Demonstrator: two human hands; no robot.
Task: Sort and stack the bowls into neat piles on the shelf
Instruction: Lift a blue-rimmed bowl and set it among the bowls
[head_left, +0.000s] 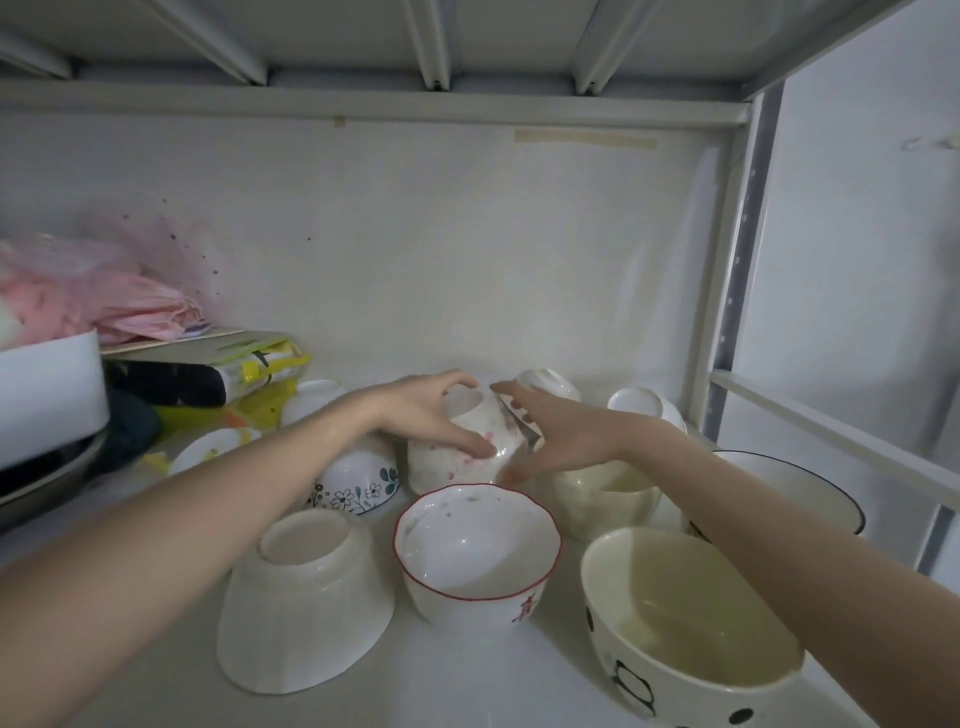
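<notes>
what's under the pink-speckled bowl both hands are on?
The pink-speckled bowl sits upside down, apparently on another overturned bowl; the left hand and right hand cover the join. The red-rimmed bowl hides its base.

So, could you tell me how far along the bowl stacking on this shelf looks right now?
Early on. Done: no sorted pile is plainly visible yet. In hand: the left hand and right hand both hold a pink-speckled bowl, upside down. Left: the red-rimmed bowl, the floral bowl, the upturned white bowl and the spotted bowl stand scattered and separate.
</notes>
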